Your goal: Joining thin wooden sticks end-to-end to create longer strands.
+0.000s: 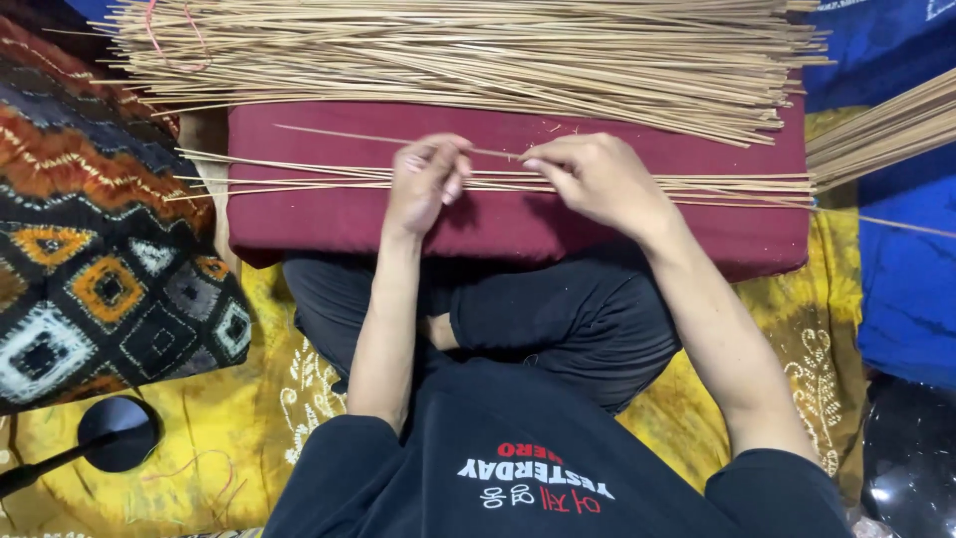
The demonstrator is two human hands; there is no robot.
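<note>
Head view, looking down over crossed legs in dark trousers. A maroon cushion lay across the lap as a work surface. A thin row of bamboo sticks ran along its middle; a much larger heap of sticks covered its far edge, and another bundle jutted in from the right.

Left hand rested on the thin row, fingers curled loosely, tips pinched toward the thumb around what looked like a single stick. That stick angled up and left, clear of the row, above the cushion. Right hand was half closed, fingertips pressing on the row just beside the left hand; whether it also gripped the lifted stick could not be told.

Judged step: separating one stick from the row, sorting or counting. Any further handling would call for a light pinch and steady pressure on the row so its neighbours stayed aligned.

A patterned pillow lay at left, on yellow printed cloth.
</note>
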